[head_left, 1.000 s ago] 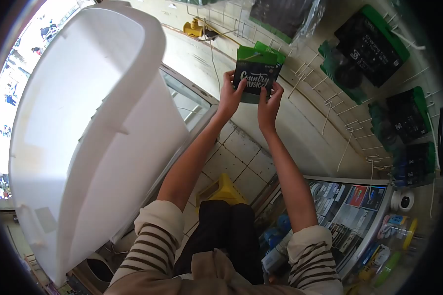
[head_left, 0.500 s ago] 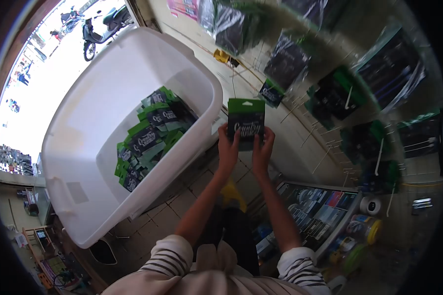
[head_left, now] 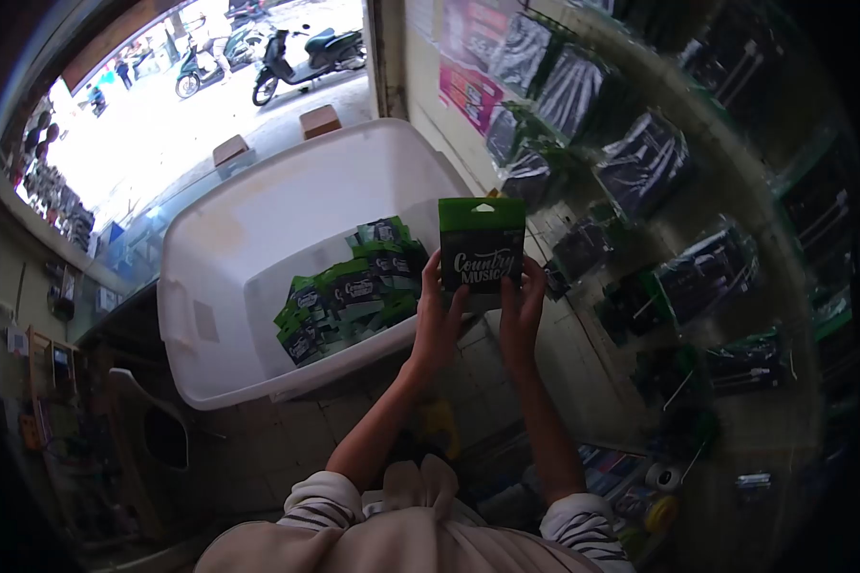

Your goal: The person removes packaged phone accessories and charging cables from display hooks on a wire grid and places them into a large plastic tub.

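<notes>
A black packet with a green top strip and a hang hole (head_left: 482, 244), printed "Country Music", is held upright between both hands. My left hand (head_left: 437, 310) grips its lower left edge, thumb on the front. On the lower right edge my right hand (head_left: 522, 310) grips the same packet, its thumb also in front. To the left stands a large white plastic tub (head_left: 229, 220), tilted so its inside shows. Several similar green and black packets (head_left: 354, 282) lie heaped in it, left of my left hand.
Bagged packets (head_left: 645, 162) hang from hooks on the right wall. A pink poster (head_left: 470, 91) is behind. Scooters (head_left: 306, 62) and people stand outside at the upper left. A chair (head_left: 153, 420) is at the lower left, a glass display case (head_left: 607, 473) at the lower right.
The view has swung up and left, bringing the tub's inside, its packets and the street into sight. Both hands still hold the packet, which now faces the camera more squarely.
</notes>
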Motion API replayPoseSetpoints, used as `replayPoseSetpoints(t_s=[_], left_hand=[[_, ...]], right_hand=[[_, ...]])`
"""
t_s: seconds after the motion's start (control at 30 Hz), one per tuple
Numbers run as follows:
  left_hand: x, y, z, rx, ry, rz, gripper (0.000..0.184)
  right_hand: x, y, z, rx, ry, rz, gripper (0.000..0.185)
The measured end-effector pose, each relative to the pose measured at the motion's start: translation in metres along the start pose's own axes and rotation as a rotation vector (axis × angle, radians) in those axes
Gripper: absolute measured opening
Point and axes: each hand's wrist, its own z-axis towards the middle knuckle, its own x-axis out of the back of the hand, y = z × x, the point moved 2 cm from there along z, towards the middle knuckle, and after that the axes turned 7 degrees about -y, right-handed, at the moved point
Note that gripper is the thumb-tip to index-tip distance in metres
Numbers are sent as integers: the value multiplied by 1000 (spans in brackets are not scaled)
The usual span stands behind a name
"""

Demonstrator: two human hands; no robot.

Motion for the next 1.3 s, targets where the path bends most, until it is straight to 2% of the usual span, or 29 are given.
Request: replayPoseSetpoints(t_s=[0.17,0.23,0.3,0.37,0.4,0.43,0.5,0.57,0.63,0.7,0.77,0.8,0.83,0.9,0.93,1.0,1.03,1.1,1.13,1.17,1.23,1.27,1.3], left_hand=[[86,-19,5,62,202,6,53],[126,-43,1,186,235,189,53],[159,-68,-3,209,314,200,52],[189,-93,-8,296,312,335,52],[203,-110,-10,373,293,421,54],[214,-123,-11,384,313,425,54],[233,-154,-11,639,170,686,60],[250,-186,-12,664,152,660,64],[263,-230,-13,863,-22,530,67],[274,-276,-19,908,-43,473,71],[276,-300,-25,954,-105,241,73],[275,-317,-30,885,-99,233,54],[271,-298,-27,890,-95,229,54],[269,-271,-24,1090,-74,517,58],[270,-271,-25,1093,-77,517,58],[272,-265,-21,1018,-64,485,75],[271,-259,-19,1013,-80,488,75],[266,-237,-5,759,-32,530,74],[256,-210,5,663,-25,618,60],[247,-188,12,642,-57,613,60],[225,-142,29,410,-69,454,49],[208,-117,36,386,-110,446,49],[191,-90,39,316,-95,352,42]], right_hand=[[-86,4,18,-64,-253,44,34],[-127,15,20,-95,-428,88,34],[-165,34,19,-109,-522,99,36],[-199,55,14,-139,-670,-32,37],[-216,78,11,-87,-723,-158,43],[-230,91,8,-86,-745,-150,43],[-255,118,4,-51,-844,-369,49],[-276,149,0,-70,-921,-401,54],[-292,174,-6,-246,-1079,-512,56],[-305,192,-10,-274,-1139,-508,57],[-314,207,-17,-292,-1232,-566,56],[-318,213,-19,-320,-1233,-557,55],[-319,215,-20,-321,-1240,-558,55],[-323,217,-22,-308,-1267,-593,52],[-323,217,-24,-313,-1267,-592,52],[-321,216,-23,-198,-1282,-547,50],[-318,205,-17,-207,-1268,-548,50],[-307,176,-3,-288,-1402,-431,48],[-297,158,5,-315,-1336,-354,43],[-282,138,13,-326,-1301,-366,43],[-245,89,31,-336,-1133,-41,34],[-222,68,38,-340,-1086,-55,34],[-197,46,42,-242,-964,-40,30]])
